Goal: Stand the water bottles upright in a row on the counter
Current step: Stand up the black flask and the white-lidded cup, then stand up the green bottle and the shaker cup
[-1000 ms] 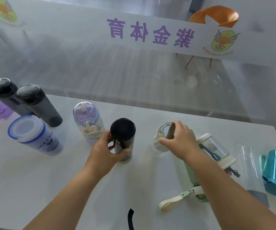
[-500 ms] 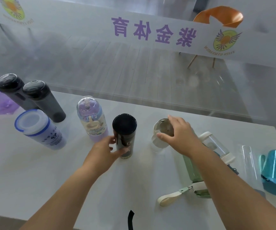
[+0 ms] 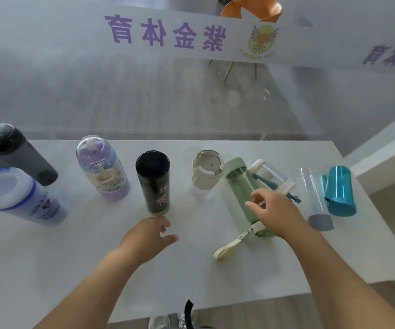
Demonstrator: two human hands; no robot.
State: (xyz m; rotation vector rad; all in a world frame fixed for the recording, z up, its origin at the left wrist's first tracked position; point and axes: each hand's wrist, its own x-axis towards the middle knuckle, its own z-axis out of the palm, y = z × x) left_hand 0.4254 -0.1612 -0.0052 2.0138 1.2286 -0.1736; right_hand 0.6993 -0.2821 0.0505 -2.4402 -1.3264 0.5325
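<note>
On the white counter [image 3: 96,262] several bottles stand upright in a row: a dark grey one [image 3: 13,153], a blue-lidded one [image 3: 18,198], a purple one [image 3: 101,169], a black one [image 3: 154,184] and a small clear one with a cream lid [image 3: 206,173]. A green bottle [image 3: 241,186] lies flat with a cream strap [image 3: 229,248]. My right hand [image 3: 277,212] hovers over it, fingers loosely spread, holding nothing. My left hand [image 3: 149,236] is empty, just in front of the black bottle.
A clear bottle with a cream lid [image 3: 272,176], a clear tube-shaped bottle with a grey cap [image 3: 315,200] and a teal bottle [image 3: 339,191] lie flat at the right. A glass wall with purple lettering stands behind the counter. The counter's right edge is near the teal bottle.
My left hand let go of the black bottle and drew back. My right hand left the cream-lidded bottle and moved right, over the green bottle.
</note>
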